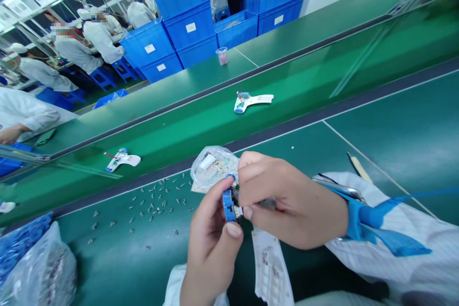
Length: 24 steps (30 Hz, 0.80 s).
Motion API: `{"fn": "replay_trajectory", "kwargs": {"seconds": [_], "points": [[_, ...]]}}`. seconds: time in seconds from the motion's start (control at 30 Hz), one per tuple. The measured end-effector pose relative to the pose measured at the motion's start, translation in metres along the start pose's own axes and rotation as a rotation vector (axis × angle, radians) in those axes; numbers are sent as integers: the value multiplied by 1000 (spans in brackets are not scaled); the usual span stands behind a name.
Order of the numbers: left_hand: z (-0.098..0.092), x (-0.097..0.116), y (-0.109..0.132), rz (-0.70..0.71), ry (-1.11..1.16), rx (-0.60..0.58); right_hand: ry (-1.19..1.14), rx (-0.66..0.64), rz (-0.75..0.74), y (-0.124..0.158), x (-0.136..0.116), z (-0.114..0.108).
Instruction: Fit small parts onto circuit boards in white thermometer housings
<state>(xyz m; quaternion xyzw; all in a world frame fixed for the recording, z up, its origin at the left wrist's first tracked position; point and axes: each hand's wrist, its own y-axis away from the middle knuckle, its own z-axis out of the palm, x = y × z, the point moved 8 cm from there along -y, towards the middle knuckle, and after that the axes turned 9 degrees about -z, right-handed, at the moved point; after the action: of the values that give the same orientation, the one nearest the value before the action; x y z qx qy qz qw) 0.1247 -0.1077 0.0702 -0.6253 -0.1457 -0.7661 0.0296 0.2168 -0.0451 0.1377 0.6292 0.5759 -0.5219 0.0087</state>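
Note:
My left hand is closed around the blue end of a gun-shaped housing, thumb below and fingers above. The housing's white handle shell hangs toward me, its ribbed inside showing. At the blue end, small electronics and a white connector are visible. My right hand pinches at these parts, its thumb tip close to the connector; whatever sits between its fingers is hidden. A blue band circles my right wrist. Just beyond my hands lies a clear bag of small parts.
Scattered small metal parts lie to the left, near a filled plastic bag. Two similar housings rest on the green belt, one left, one farther. A pale-handled tool lies right. Blue crates and co-workers are beyond.

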Motion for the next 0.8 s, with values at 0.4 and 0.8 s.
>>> {"fn": "replay_trajectory", "kwargs": {"seconds": [0.4, 0.8], "points": [[10, 4, 16, 84, -879, 29, -4, -57, 61, 6, 2, 8], [10, -6, 7, -73, -1058, 94, -3, -206, 121, 9, 25, 18]]}}
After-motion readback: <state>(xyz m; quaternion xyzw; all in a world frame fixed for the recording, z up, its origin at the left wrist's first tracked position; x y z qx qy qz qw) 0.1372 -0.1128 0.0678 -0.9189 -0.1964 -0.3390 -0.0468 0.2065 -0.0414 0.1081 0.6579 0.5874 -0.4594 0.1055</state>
